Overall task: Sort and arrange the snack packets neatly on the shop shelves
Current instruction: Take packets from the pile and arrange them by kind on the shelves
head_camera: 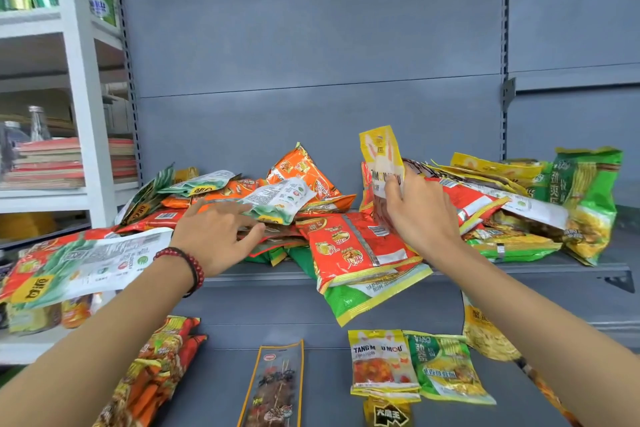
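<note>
Now | right hand (420, 215) grip pinches yellow packet (381, 156), rising above it (over pile (346, 246)) | left hand (214, 236) released, flat

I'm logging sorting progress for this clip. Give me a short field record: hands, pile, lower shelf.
left hand: fingers straight, resting on the mixed pile
right hand: grips a yellow packet, held upright above the pile
upper shelf: carries the unsorted pile
lower shelf: lying flat, a skewer packet, a second yellow packet, a green packet

Right hand (420, 210) holds a yellow packet (381, 156) upright; left hand (216, 232) rests on the pile (287, 198).
</note>
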